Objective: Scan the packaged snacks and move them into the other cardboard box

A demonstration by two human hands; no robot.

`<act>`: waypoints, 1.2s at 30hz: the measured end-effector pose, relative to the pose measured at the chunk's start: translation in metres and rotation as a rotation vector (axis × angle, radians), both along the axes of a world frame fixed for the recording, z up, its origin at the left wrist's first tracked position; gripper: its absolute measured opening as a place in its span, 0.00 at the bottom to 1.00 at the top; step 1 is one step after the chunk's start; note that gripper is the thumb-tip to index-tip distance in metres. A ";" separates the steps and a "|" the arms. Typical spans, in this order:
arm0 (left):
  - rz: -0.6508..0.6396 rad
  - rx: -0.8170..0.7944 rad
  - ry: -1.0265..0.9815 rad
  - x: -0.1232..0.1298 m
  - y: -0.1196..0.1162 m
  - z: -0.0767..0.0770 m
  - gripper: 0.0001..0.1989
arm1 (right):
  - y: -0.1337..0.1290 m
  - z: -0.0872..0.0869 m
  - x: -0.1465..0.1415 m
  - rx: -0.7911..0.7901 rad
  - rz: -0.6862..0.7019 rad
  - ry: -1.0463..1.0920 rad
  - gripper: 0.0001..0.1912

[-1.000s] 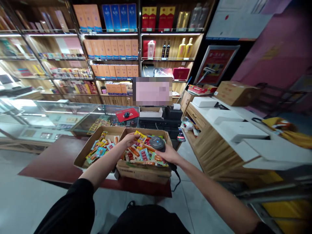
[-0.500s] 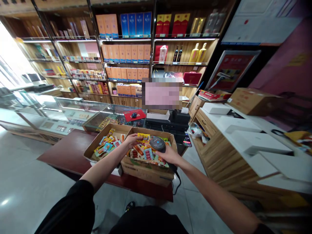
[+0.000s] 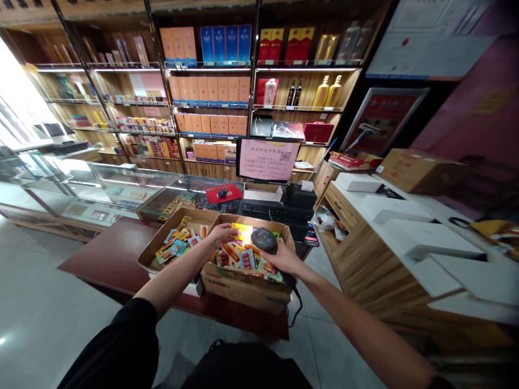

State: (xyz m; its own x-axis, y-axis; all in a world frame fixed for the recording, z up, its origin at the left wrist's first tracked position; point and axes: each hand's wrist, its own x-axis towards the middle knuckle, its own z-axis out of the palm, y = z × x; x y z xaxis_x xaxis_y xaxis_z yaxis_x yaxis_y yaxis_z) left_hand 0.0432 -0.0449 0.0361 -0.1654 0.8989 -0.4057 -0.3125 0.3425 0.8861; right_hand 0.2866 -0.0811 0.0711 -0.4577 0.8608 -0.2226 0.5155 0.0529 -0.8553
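My left hand (image 3: pixel 222 235) pinches a yellow snack packet (image 3: pixel 242 232) over the right cardboard box (image 3: pixel 243 294). A bright light falls on the packet. My right hand (image 3: pixel 284 258) is wrapped round a dark handheld scanner (image 3: pixel 263 239), its head facing the packet from the right. Below both hands, the right box holds many small packaged snacks, red, orange and blue. The left, shallower cardboard box (image 3: pixel 148 254) touches it and holds more colourful packets. A black cable hangs down beside the right box.
Both boxes stand on a dark red table (image 3: pixel 109 254). Behind are a glass display counter (image 3: pixel 162 189), a red mat (image 3: pixel 231 194) with a mouse, a monitor (image 3: pixel 267 160) and a phone (image 3: pixel 311 235). White boxes (image 3: pixel 438 237) lie on the wooden counter at right. Stocked shelves line the wall.
A bright light now shines on the yellow packet between my hands, and the scanner has shifted slightly right. Both hands keep their hold.
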 end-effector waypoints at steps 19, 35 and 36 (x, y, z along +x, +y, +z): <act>-0.025 0.013 -0.033 -0.047 0.008 0.001 0.18 | 0.008 0.005 -0.036 -0.018 -0.004 -0.034 0.11; 0.247 0.040 0.071 -0.243 -0.046 0.014 0.17 | 0.027 -0.003 -0.083 0.008 0.025 -0.029 0.16; 0.228 0.033 0.075 -0.243 -0.042 0.013 0.17 | 0.027 -0.002 -0.085 0.010 0.011 -0.023 0.16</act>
State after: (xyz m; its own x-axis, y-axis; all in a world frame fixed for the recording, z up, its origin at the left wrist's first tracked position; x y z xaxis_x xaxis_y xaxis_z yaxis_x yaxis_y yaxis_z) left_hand -0.1994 -0.0865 0.0493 -0.3943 0.8474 -0.3557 -0.3115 0.2409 0.9192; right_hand 0.2014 -0.0542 0.0688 -0.4623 0.8578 -0.2247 0.5341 0.0670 -0.8428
